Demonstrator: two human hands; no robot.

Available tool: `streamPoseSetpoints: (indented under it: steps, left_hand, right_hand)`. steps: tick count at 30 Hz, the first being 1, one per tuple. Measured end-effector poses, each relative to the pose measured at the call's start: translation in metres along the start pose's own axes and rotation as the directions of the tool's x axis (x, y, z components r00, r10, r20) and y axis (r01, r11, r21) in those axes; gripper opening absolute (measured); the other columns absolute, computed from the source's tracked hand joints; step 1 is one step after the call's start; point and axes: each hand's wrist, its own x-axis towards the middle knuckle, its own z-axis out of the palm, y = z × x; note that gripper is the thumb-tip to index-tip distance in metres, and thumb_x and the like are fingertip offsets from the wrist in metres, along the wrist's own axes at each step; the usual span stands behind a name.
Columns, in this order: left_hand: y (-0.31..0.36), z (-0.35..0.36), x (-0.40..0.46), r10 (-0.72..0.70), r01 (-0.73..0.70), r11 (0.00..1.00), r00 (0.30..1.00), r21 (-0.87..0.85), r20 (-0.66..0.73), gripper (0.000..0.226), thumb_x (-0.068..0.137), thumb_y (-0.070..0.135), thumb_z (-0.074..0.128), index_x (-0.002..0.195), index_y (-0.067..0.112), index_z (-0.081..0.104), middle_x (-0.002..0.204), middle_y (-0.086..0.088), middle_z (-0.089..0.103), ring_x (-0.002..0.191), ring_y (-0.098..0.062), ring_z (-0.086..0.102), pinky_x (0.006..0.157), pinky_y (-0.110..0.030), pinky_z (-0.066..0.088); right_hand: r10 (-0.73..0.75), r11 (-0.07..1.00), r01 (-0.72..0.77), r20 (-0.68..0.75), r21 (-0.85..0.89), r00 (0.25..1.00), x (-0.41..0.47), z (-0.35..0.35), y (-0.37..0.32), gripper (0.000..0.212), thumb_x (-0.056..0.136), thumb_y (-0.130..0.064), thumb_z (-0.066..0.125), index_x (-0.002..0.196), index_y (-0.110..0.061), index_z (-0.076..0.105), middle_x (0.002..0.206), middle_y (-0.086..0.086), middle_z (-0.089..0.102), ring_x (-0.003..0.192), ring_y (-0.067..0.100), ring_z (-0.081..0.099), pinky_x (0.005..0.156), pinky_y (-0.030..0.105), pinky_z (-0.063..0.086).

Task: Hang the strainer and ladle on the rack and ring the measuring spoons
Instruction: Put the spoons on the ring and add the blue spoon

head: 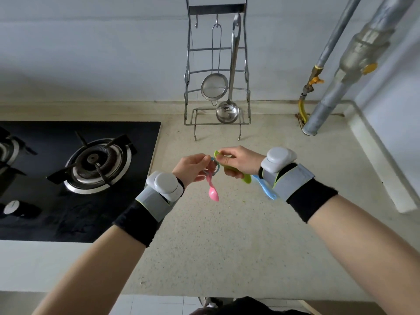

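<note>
Spoons held at ring, mid-air above tabletop [227, 235].
Ring [216, 165] and pink spoon [212, 189] pinched by left hand [193, 169]; green spoon [236, 172] gripped by right hand [241, 163]. Strainer [214, 86] and ladle [227, 112] hung on rack [217, 7].

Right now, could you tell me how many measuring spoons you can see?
3: the pink spoon dangles below the left hand, the green spoon is in the right hand, and the blue spoon lies under the right wrist. Others may be hidden.

I saw a pink spoon [213, 192], a green spoon [238, 172], a light blue spoon [264, 188] and a blue ring [216, 165]. The strainer [214, 86], ladle [227, 112] and rack [217, 64] were silver; the stove [68, 178] was black, and the counter [227, 235] speckled beige.
</note>
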Motion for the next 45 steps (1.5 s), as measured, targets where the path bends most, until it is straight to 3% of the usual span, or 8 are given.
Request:
streamPoseSetpoints:
  steps: [6,10,13,19,25,34,39,45]
  left_hand:
    - [0.009,0.011,-0.006,0.064,-0.065,0.997,0.998,0.043,0.027,0.029,0.092,0.024,0.043,0.067,0.022,0.058,0.077,0.003,0.063,0.078,-0.009,0.06,0.079,-0.026,0.049]
    - [0.015,0.014,-0.009,0.197,-0.189,0.959,0.98,0.212,-0.019,0.028,0.091,0.017,0.044,0.067,0.02,0.057,0.068,0.006,0.059,0.062,-0.003,0.052,0.059,-0.004,0.04]
    - [0.015,0.014,-0.011,0.22,-0.213,0.945,0.975,0.249,-0.004,0.027,0.091,0.016,0.044,0.069,0.018,0.058,0.067,0.009,0.059,0.056,0.006,0.054,0.058,-0.002,0.039]
    - [0.018,0.011,-0.016,0.272,-0.254,0.917,0.962,0.307,-0.016,0.023,0.091,0.013,0.044,0.077,0.007,0.062,0.067,0.012,0.056,0.057,0.002,0.049,0.052,-0.003,0.035]
    - [0.018,0.016,-0.022,0.289,-0.276,0.931,0.957,0.24,-0.018,0.027,0.09,0.011,0.044,0.067,0.018,0.057,0.063,0.008,0.055,0.043,0.004,0.046,0.042,-0.004,0.032]
    - [0.018,0.013,-0.027,0.329,-0.318,0.901,0.944,0.296,0.013,0.023,0.089,0.009,0.046,0.069,0.012,0.058,0.055,0.009,0.051,0.042,0.003,0.046,0.044,-0.006,0.032]
    - [0.021,0.009,-0.027,0.356,-0.347,0.868,0.934,0.355,0.043,0.022,0.089,0.013,0.047,0.069,0.014,0.058,0.041,0.015,0.052,0.038,-0.001,0.042,0.043,-0.007,0.032]
    - [0.029,0.003,-0.028,0.416,-0.418,0.884,0.908,0.208,0.057,0.032,0.089,0.004,0.044,0.068,0.023,0.057,0.06,0.007,0.055,0.044,0.001,0.049,0.053,-0.009,0.043]
  right_hand:
    - [-0.007,0.995,0.007,-0.004,0.104,1.0,-0.012,-0.004,0.006,0.033,0.09,-0.042,0.047,0.064,-0.027,0.059,0.049,-0.002,0.057,0.034,0.011,0.046,0.035,0.016,0.037]
    - [0.028,0.981,-0.046,0.099,0.19,0.995,-0.016,-0.008,0.008,0.026,0.089,-0.037,0.05,0.078,-0.017,0.062,0.055,0.004,0.07,0.043,0.021,0.063,0.047,0.022,0.051]
    - [0.025,0.967,-0.059,0.137,0.25,0.99,-0.018,-0.008,0.008,0.025,0.092,-0.031,0.048,0.082,-0.012,0.06,0.054,0.006,0.069,0.046,0.023,0.065,0.048,0.025,0.054]
    - [0.007,0.909,-0.092,0.205,0.407,0.979,-0.013,-0.01,0.008,0.022,0.094,-0.011,0.041,0.081,-0.004,0.057,0.051,0.009,0.068,0.047,0.023,0.066,0.048,0.026,0.054]
    - [-0.007,0.878,-0.116,0.256,0.464,0.967,-0.01,-0.013,0.011,0.025,0.093,-0.004,0.038,0.08,0.0,0.059,0.059,0.009,0.07,0.057,0.023,0.068,0.055,0.028,0.056]
    - [0.025,0.915,-0.107,0.21,0.389,0.977,-0.014,-0.008,0.006,0.025,0.094,-0.006,0.037,0.074,-0.006,0.053,0.066,0.01,0.05,0.052,0.017,0.049,0.048,0.023,0.045]
    - [-0.026,0.919,-0.069,0.235,0.388,0.972,-0.013,-0.01,0.006,0.026,0.094,-0.009,0.035,0.074,-0.004,0.051,0.046,-0.001,0.053,0.038,0.011,0.045,0.047,0.023,0.039]
    - [-0.123,0.857,0.001,0.202,0.515,0.972,-0.012,-0.014,0.01,0.021,0.084,-0.021,0.041,0.072,-0.009,0.053,0.044,-0.003,0.051,0.038,0.012,0.041,0.058,0.029,0.04]
